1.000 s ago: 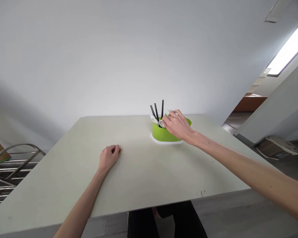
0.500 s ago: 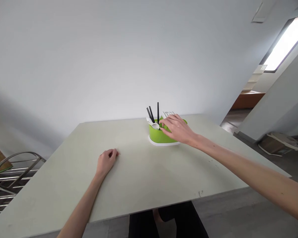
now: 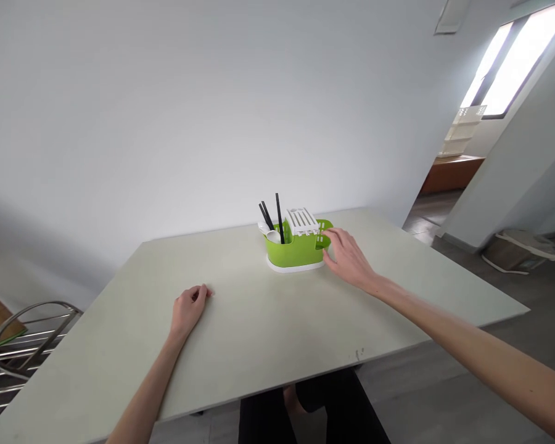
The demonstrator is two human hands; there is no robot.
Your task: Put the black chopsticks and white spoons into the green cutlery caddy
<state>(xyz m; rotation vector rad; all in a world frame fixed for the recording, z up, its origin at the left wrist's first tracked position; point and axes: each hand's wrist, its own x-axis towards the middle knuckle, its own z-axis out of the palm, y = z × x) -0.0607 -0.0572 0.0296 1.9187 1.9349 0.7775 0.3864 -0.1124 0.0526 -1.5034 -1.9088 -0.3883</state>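
Observation:
A green cutlery holder [image 3: 296,249] on a white base stands near the far edge of the pale table [image 3: 259,320]. Black chopsticks [image 3: 277,217], a white spoon [image 3: 272,235] and a white slotted insert [image 3: 302,221] sit in it. My right hand [image 3: 349,258] lies just to its right, fingers stretched out and apart, fingertips at the holder's right end, holding nothing. My left hand [image 3: 189,305] rests on the table at the near left, its fingers curled under loosely, with nothing visible in them.
A metal chair frame [image 3: 13,336] stands left of the table. A white wall rises behind the table's far edge. To the right, a doorway, a wooden bench [image 3: 451,172] and flat cardboard [image 3: 520,250] on the floor. My dark-clothed legs show under the near edge.
My right hand has come off the top of the holder and moved to its right side, uncovering the white insert. The left hand has stayed put. The view has shifted slightly.

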